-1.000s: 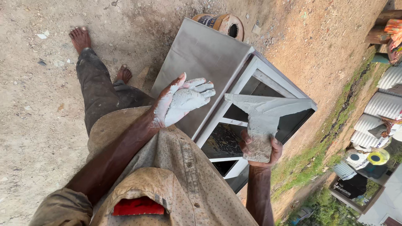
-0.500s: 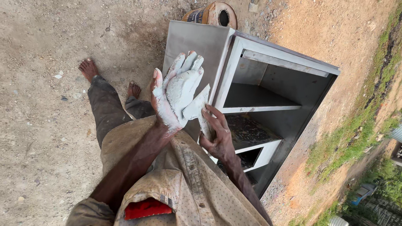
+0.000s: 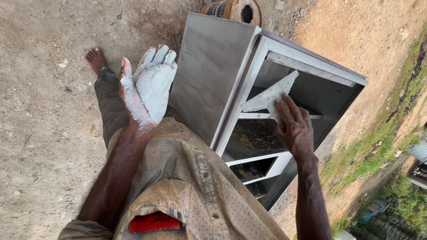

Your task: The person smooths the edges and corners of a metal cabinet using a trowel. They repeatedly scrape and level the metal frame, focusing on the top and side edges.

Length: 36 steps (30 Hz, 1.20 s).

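My left hand (image 3: pixel 149 86) is held up flat, palm facing me, fingers together and coated with a layer of white putty. My right hand (image 3: pixel 293 126) grips a flat grey scraper blade (image 3: pixel 269 95), smeared white, and holds it against a shelf edge of the grey metal cabinet (image 3: pixel 213 75). The cabinet stands on the dirt in front of me, its open front showing white-coated frame bars and two shelves (image 3: pixel 253 138). My beige shirt (image 3: pixel 187 186) fills the lower middle, with a red patch near my chest.
My bare foot (image 3: pixel 94 58) and dark trouser leg rest on the dirt ground (image 3: pixel 40 133) at left. A round rusty can (image 3: pixel 240 10) lies behind the cabinet. Grass (image 3: pixel 391 120) and corrugated roofs lie at the right edge.
My right hand has left the putty-covered left palm and carried the scraper right, onto the cabinet's shelf edge. The left hand stays raised. The view has shifted a little.
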Each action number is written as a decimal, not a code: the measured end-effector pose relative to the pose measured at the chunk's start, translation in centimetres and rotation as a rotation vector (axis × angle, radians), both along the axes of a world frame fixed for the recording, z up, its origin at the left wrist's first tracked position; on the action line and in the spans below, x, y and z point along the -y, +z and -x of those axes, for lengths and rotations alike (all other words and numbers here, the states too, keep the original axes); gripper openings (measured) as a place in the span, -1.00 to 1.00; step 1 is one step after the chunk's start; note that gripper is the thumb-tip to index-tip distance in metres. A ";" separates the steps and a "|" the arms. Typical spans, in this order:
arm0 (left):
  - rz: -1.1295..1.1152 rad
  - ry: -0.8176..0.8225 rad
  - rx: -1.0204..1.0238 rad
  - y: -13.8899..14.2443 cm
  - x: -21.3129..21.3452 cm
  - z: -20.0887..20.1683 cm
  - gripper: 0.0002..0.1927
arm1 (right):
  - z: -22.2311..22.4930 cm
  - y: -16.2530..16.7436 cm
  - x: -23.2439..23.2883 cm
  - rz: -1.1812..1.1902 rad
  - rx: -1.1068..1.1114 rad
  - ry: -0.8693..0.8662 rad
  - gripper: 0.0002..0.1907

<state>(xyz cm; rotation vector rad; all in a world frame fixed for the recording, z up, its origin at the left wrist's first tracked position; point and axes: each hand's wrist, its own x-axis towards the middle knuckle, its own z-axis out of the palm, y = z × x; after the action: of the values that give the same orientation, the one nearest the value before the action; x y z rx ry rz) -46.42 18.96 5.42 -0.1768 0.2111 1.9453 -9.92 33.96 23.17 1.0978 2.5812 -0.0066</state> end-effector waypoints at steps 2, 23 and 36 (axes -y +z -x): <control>-0.003 0.032 -0.027 -0.7 0.8 -0.1 -0.18 | 0.4 0.7 -2.4 -0.069 0.133 0.173 -0.12; 0.156 0.226 0.199 -2.6 5.3 0.1 -0.27 | 6.8 0.3 -12.7 -0.049 0.418 0.668 -0.21; 0.215 0.163 0.202 -1.4 4.4 -0.6 -0.24 | 1.9 0.7 -14.0 -0.070 0.737 0.556 -0.35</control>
<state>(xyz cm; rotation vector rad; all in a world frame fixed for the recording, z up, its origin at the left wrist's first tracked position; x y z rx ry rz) -45.82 14.58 4.01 -0.5445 0.2789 2.0474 -11.86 47.94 23.85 0.2669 2.1063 0.5180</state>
